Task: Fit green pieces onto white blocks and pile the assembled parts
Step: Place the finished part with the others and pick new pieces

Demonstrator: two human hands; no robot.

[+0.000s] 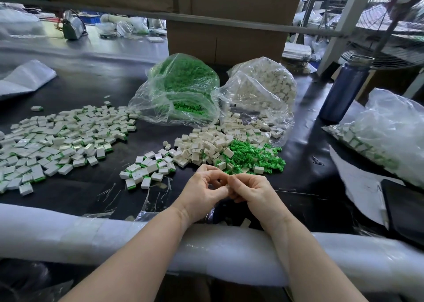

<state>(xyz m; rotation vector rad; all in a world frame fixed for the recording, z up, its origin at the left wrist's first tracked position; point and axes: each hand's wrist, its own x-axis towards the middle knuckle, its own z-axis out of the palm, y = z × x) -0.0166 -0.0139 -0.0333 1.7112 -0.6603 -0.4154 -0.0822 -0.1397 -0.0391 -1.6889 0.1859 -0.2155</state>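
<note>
Left of the loose green pieces (252,157), your finished work spreads wide: a big pile of assembled parts (62,138) far out on the black table (91,90), then a smaller cluster of assembled parts (146,171) nearer to them. Directly left of and behind the green pieces, touching them, lies the heap of bare white blocks (206,145), spilling from the clear bag of white blocks (261,90); the bag of green pieces (181,90) sits behind and left of the loose heap.

In front of the green pieces, your two hands meet fingertip to fingertip, just above the table. Your left hand (204,189) has thumb and forefinger curled into a ring, pinching toward the meeting point; your right hand (250,189) has its fingers curled inward against the left's. Both look closed on something small, but the part itself is hidden between your fingers, so I cannot tell which piece sits in which hand, nor how its long axis runs.

As I judge it, you are pressing a green piece into a white block. The small cluster lies nearer your left hand, so that hand seems the natural one to drop the joined part, while your right hand is nearer the green pieces for the next pick.

Right of the green pieces stand a dark blue bottle (344,88) and another filled plastic bag (385,136).
</note>
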